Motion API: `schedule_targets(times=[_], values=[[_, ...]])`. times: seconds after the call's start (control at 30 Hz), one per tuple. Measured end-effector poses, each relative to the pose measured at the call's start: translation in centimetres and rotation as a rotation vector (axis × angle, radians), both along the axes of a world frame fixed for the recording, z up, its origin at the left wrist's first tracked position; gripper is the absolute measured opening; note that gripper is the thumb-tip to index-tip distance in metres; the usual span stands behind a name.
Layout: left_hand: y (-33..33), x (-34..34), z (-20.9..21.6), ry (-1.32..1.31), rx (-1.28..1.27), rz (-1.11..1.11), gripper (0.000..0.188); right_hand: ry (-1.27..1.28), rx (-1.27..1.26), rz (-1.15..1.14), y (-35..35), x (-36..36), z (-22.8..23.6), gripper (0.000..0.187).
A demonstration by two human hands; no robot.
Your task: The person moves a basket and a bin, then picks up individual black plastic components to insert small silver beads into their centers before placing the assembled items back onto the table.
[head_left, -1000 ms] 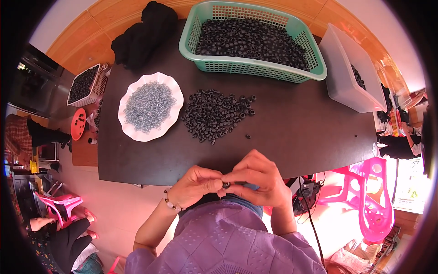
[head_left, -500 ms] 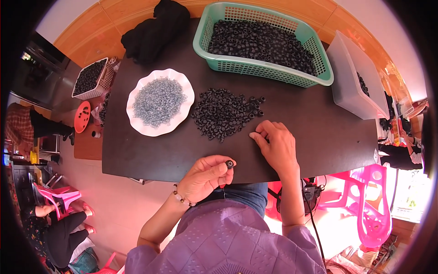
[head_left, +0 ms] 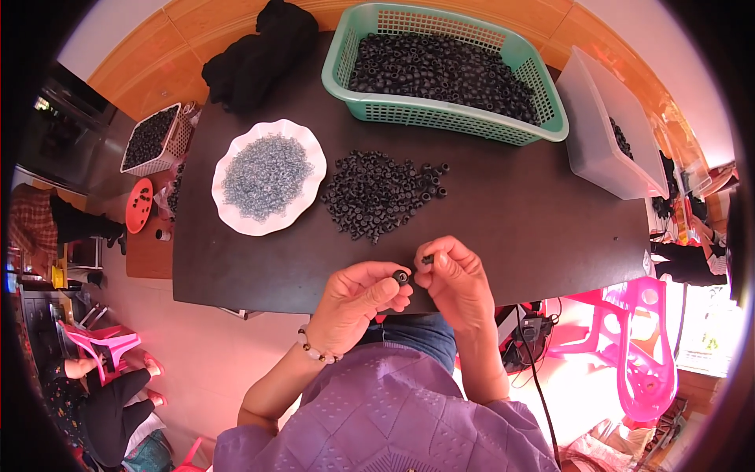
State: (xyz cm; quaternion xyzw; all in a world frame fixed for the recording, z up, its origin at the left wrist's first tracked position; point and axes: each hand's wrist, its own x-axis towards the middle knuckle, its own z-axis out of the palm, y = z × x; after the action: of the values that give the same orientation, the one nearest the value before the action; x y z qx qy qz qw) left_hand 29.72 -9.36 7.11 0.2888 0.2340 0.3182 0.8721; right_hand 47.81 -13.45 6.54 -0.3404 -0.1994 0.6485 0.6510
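While fingers (head_left: 381,293) pinch pieces (head_left: 402,277), table edge (head_left: 252,304) lies near.

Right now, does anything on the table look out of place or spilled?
One small dark speck sits alone toward the right of the table, well apart from the pile of black pieces, so it looks stray; it's too small to identify. Nothing else stands out.

No legible lettering; no readable numbers
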Motion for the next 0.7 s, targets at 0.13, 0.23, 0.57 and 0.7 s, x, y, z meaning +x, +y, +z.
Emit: schedule_targets(times=[0.13,0.23,0.57,0.7], values=[[-0.2,0.3,0.0,0.046,-0.012,0.034,0.023,0.13,0.002,0.004,-0.1,-1.4,0.5,0.018],[-0.3,0.5,0.0,0.008,-0.015,0.061,0.023,0.131,0.003,-0.005,-0.1,-1.9,0.5,0.019],[-0.5,0.1,0.1,0.033,0.036,0.089,0.022,-0.056,0.088,-0.081,-0.4,-2.9,0.5,0.017],[-0.6,0.1,0.1,0.042,0.064,0.092,0.022,-0.1,0.1,-0.073,-0.4,-2.9,0.7,0.016]])
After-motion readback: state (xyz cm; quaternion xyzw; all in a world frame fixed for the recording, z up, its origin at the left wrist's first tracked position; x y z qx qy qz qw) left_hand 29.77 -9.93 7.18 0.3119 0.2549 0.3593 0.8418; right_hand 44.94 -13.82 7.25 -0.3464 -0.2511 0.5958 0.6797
